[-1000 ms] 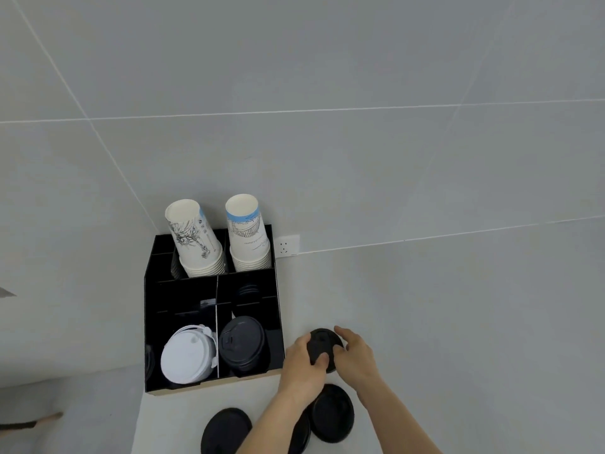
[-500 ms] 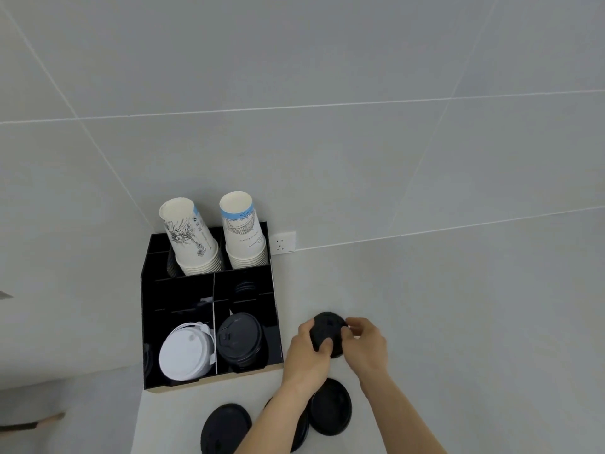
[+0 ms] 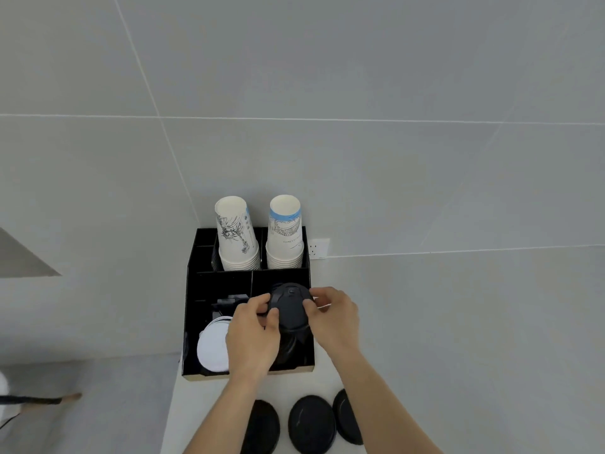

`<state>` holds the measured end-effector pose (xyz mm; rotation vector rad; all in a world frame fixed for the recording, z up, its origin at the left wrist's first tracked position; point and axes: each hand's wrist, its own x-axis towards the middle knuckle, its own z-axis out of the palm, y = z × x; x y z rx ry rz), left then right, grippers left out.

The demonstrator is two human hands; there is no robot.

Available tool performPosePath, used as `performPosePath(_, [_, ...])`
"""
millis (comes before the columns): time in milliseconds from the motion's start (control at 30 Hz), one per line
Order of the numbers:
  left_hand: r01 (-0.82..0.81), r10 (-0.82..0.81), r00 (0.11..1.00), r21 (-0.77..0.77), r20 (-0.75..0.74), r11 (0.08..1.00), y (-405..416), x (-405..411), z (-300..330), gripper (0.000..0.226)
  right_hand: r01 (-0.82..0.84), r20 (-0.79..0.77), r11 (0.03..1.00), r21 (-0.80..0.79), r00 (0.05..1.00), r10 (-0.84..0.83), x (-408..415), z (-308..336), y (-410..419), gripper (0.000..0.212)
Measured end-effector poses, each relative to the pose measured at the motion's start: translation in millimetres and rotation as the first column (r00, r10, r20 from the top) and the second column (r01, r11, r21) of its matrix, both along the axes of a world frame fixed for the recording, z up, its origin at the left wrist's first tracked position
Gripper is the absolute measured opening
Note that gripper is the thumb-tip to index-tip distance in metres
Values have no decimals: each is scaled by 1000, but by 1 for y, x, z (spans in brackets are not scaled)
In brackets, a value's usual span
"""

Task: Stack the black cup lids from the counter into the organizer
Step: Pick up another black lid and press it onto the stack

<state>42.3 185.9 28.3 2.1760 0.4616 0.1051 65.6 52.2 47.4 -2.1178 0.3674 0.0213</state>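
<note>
A black cup lid (image 3: 289, 306) is held between both hands over the front right compartment of the black organizer (image 3: 191, 309). My left hand (image 3: 252, 335) grips its left edge and my right hand (image 3: 334, 319) its right edge. Beneath the lid a stack of black lids (image 3: 293, 350) stands in that compartment, partly hidden by my hands. Three more black lids lie on the white counter near the bottom edge: one at the left (image 3: 263, 427), one in the middle (image 3: 311, 424), one at the right (image 3: 347, 417) behind my right forearm.
White lids (image 3: 212, 347) fill the front left compartment. Two stacks of paper cups (image 3: 237, 237) (image 3: 284, 234) stand in the back compartments. A wall socket (image 3: 318, 248) sits to the right of the organizer. The counter's left edge (image 3: 170, 417) drops to the floor.
Both hands have carried the black lid from the counter to the left, over the organizer's front right compartment. The camera view has shifted, so the organizer now sits nearer the middle.
</note>
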Motion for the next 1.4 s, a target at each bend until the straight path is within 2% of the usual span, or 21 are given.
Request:
performPosePath(167, [-45, 46, 997, 23, -68, 999, 29, -6, -17, 28, -115, -41, 990, -77, 993, 112, -7, -11, 25, 23])
performPosePath(333, [-15, 17, 993, 21, -117, 1000, 34, -10, -34, 31, -139, -99, 978, -157, 987, 125, -14, -26, 31, 26])
performPosePath(533, [47, -31, 988, 99, -152, 994, 34, -12, -46, 36, -150, -108, 972, -181, 985, 132, -17, -33, 31, 20])
performPosePath(833, [95, -68, 989, 208, -134, 973, 32, -19, -49, 33, -159, -81, 976, -149, 986, 148, -24, -37, 27, 14])
performPosePath(1133, [100, -67, 990, 287, -123, 953, 28, -25, -45, 33, -200, -95, 943, -266, 979, 181, -24, -50, 31, 18])
performPosePath(1267, [73, -55, 995, 257, -78, 964, 31, -24, -41, 37, -146, -68, 957, -252, 989, 133, -25, -46, 25, 27])
performPosePath(1400, [13, -10, 1000, 201, -16, 979, 33, -30, -36, 35, -102, -18, 967, -234, 995, 101, -35, -38, 17, 18])
